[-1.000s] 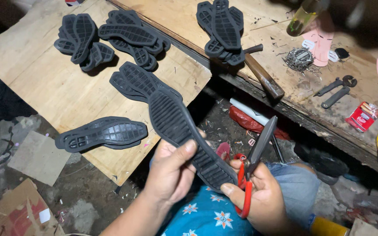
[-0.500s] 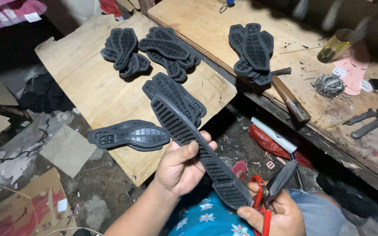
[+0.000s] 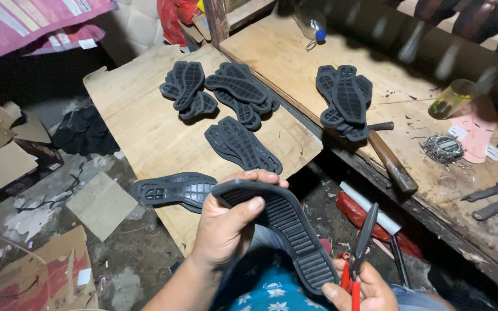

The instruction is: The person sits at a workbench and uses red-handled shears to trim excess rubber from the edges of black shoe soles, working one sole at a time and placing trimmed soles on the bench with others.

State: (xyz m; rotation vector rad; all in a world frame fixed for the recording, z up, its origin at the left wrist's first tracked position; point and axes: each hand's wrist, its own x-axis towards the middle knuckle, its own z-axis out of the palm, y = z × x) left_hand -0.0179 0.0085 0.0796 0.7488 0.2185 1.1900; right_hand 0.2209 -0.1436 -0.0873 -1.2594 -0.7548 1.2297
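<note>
My left hand (image 3: 229,227) grips the toe end of a black ribbed rubber shoe sole (image 3: 286,227), thumb on top, and holds it over my lap. My right hand (image 3: 364,291) at the bottom edge supports the sole's heel end with the thumb and holds red-handled scissors (image 3: 359,253), blades pointing up. A single black sole (image 3: 174,190) lies on the near corner of a low plywood board (image 3: 139,126), just left of my left hand.
Piles of black soles lie on the board (image 3: 187,89), (image 3: 240,95), (image 3: 243,144) and on the wooden workbench (image 3: 344,101). The bench also carries a hammer (image 3: 390,161), a glass (image 3: 451,99), nails and pliers (image 3: 494,198). Cardboard scraps (image 3: 36,276) litter the floor at left.
The view has swung right and down. My left hand has turned the sole so it points lower and closer to my lap, with the right hand and scissors still under its heel end.
</note>
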